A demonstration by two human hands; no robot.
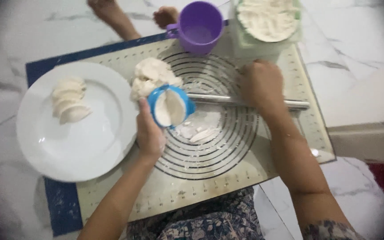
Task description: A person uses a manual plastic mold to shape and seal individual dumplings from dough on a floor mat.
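Dumpling press, blue and hinged open with dough inside, sits in the curled left hand, its handle hidden by the fingers. Just right, the right hand lies closed over a steel rolling pin, covering its middle. Beyond lie a dough lump, purple cup and flour tub, cut off at top; the plate crowds the left.

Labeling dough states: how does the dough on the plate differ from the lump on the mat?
The plate dough is several folded half-moon pieces stacked in a row; the lump is one rough, unshaped mass. The pieces lie on the white plate, away from the hands; the lump sits on the mat beside the left hand. Both are pale white.
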